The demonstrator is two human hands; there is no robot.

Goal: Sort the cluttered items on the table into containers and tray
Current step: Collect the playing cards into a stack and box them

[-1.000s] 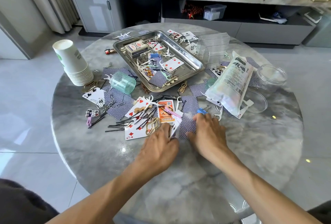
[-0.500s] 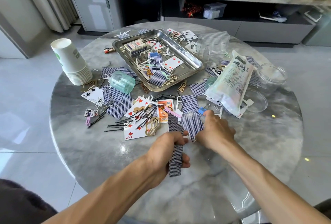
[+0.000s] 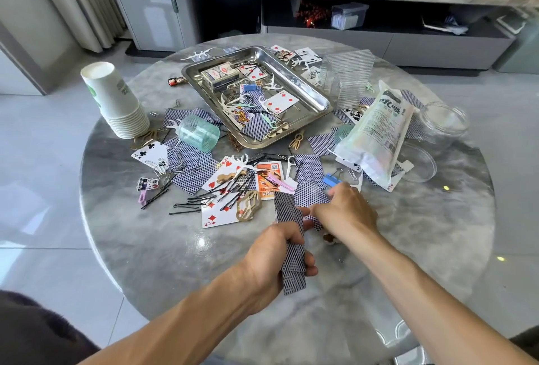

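My left hand (image 3: pixel 272 259) grips a small stack of blue-backed playing cards (image 3: pixel 288 243), held on edge above the near part of the round marble table (image 3: pixel 163 248). My right hand (image 3: pixel 344 213) lies just to the right, fingers curled round another blue-backed card (image 3: pixel 310 196) at the edge of the clutter. Loose cards, black bobby pins (image 3: pixel 210 199), a gold hair clip (image 3: pixel 248 208) and a blue binder clip (image 3: pixel 331 180) lie spread in front of both hands. The steel tray (image 3: pixel 315 93) sits mid-table with a card box (image 3: pixel 220 74), cards and floss picks in it.
A stack of paper cups (image 3: pixel 115 102) stands at the left, a green plastic cup (image 3: pixel 201 134) lies on its side near it. A clear ribbed container (image 3: pixel 348 77), a plastic pouch (image 3: pixel 376 131), a clear jar (image 3: pixel 443 121) and its lid (image 3: pixel 417 161) occupy the right.
My left hand has lifted a stack of cards off the table and drawn it toward me. My right hand has moved from flat on the cards to curling round one.
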